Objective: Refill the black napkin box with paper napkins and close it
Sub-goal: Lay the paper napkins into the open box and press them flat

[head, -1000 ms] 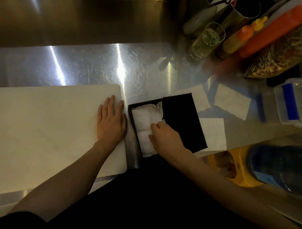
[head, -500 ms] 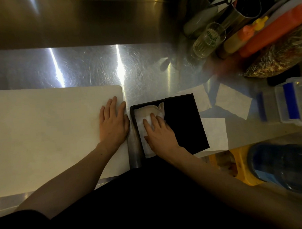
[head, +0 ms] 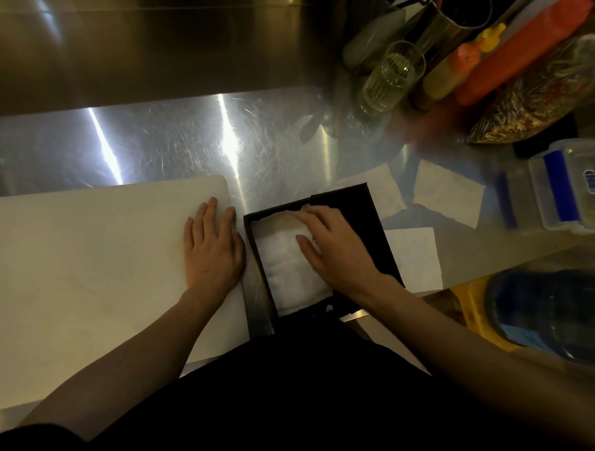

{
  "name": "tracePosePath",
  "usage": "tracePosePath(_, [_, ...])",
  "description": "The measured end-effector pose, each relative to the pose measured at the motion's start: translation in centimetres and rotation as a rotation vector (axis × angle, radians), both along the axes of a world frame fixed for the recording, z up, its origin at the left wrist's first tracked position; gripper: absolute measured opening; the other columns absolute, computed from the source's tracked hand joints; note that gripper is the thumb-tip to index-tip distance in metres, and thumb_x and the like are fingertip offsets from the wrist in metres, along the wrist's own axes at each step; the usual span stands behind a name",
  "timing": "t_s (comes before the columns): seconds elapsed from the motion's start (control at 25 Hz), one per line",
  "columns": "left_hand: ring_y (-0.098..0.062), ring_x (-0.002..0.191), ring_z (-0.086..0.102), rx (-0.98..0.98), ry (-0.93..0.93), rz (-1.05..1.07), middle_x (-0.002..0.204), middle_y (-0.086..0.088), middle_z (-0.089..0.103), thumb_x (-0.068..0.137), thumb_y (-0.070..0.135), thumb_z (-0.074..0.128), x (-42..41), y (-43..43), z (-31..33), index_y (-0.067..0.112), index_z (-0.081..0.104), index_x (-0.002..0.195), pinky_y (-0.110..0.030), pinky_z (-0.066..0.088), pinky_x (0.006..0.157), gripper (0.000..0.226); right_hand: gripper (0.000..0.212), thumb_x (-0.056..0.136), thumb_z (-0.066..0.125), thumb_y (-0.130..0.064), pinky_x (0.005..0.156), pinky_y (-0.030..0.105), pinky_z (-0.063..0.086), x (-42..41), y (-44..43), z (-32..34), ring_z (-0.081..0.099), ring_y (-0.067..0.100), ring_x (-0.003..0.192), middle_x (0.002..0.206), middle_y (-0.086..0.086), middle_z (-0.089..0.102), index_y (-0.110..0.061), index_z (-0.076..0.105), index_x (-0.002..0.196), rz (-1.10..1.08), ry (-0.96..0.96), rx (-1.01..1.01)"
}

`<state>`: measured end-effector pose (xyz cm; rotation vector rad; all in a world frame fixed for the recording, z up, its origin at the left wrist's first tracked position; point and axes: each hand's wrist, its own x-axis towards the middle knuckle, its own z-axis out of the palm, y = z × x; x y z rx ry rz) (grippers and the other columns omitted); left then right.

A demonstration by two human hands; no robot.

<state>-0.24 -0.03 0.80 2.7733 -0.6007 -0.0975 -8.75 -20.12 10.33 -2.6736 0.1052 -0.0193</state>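
Observation:
The black napkin box (head: 253, 260) lies on the steel counter near its front edge, uncovered on its left half. White paper napkins (head: 284, 266) fill that half. A black lid (head: 356, 216) covers the right half, slightly askew. My right hand (head: 337, 254) rests flat on the napkins, fingers spread and reaching toward the far edge of the box. My left hand (head: 212, 252) lies flat, fingers apart, on the white cutting board (head: 88, 266) just left of the box. Three loose napkins (head: 446, 193) lie on the counter to the right of the box.
At the back right stand a glass of toothpicks (head: 392, 77), a metal cylinder (head: 457, 14), orange and yellow squeeze bottles (head: 459, 68) and a bag of dried food (head: 541, 98). A clear container with blue clips (head: 564, 189) sits at right. A blue bottle (head: 555, 314) lies below the counter edge.
My right hand slid from the near part of the napkins toward the far end of the box, flattening over the pile. My left hand stayed on the cutting board.

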Motion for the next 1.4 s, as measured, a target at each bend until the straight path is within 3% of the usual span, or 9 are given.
tracePosePath(0.2, [-0.036,0.141,0.031,-0.002,0.024,-0.007,0.152,-0.019,0.035,0.093,0.024,0.044,0.0,-0.2,0.3,0.012,0.043,0.141,-0.049,0.018,0.116,0.050,0.031,0.094,0.057,-0.014,0.094,0.027,0.042,-0.3,-6.0,0.0,0.052,0.023,0.109,0.119,0.011,0.058,-0.007,0.056,0.125,-0.186,-0.048,0.111])
tracePosePath(0.4, [-0.035,0.140,0.033,0.022,0.030,-0.005,0.152,-0.019,0.036,0.093,0.026,0.040,-0.2,-0.2,0.6,0.009,0.038,0.144,-0.049,0.021,0.115,0.054,0.027,0.096,0.054,-0.015,0.086,0.031,0.047,-1.2,-12.3,-2.2,0.059,0.022,0.099,0.115,0.012,0.059,-0.007,0.059,0.122,-0.284,-0.035,0.198])
tracePosePath(0.68, [-0.035,0.142,0.030,0.070,0.118,0.141,0.155,-0.018,0.032,0.094,0.029,0.027,-7.0,0.0,1.8,0.009,0.035,0.147,-0.050,0.022,0.114,0.057,0.027,0.095,0.056,-0.015,0.088,0.030,0.046,-0.3,-18.2,-4.8,0.060,0.026,0.099,0.115,0.012,0.059,-0.007,0.063,0.120,-0.203,0.095,0.161])
tracePosePath(0.84, [-0.032,0.147,0.020,0.089,0.195,0.203,0.159,-0.016,0.022,0.092,0.033,0.017,-9.2,-0.5,2.4,0.009,0.029,0.150,-0.050,0.016,0.117,0.064,0.027,0.095,0.056,-0.023,0.090,0.031,0.043,1.0,-19.8,-5.9,0.055,0.025,0.103,0.113,0.010,0.057,-0.011,0.065,0.118,-0.015,0.167,0.109])
tracePosePath(1.0, [-0.030,0.149,0.012,0.039,0.241,0.235,0.161,-0.014,0.015,0.094,0.029,0.022,-9.6,-0.9,2.6,0.010,0.023,0.152,-0.051,0.011,0.117,0.061,0.025,0.095,0.056,-0.029,0.084,0.025,0.039,1.6,-20.4,-6.5,0.053,0.021,0.101,0.108,0.007,0.056,-0.016,0.067,0.114,0.108,0.161,0.131])
tracePosePath(1.28, [-0.027,0.150,0.002,0.041,0.328,0.268,0.163,-0.010,0.005,0.092,0.035,0.020,-9.5,-1.2,2.8,0.014,0.013,0.154,-0.051,0.006,0.118,0.065,0.016,0.093,0.054,-0.025,0.070,0.036,0.048,2.1,-20.5,-6.5,0.055,0.021,0.093,0.097,0.002,0.059,-0.020,0.069,0.098,0.177,0.138,0.045])
tracePosePath(1.4, [-0.025,0.150,-0.002,0.075,0.357,0.252,0.163,-0.007,-0.001,0.091,0.040,0.018,-9.5,-1.0,2.7,0.016,0.006,0.155,-0.050,0.005,0.118,0.069,0.016,0.094,0.051,-0.023,0.068,0.034,0.046,1.7,-20.9,-6.2,0.055,0.021,0.090,0.092,0.002,0.060,-0.018,0.067,0.096,0.137,0.105,0.043])
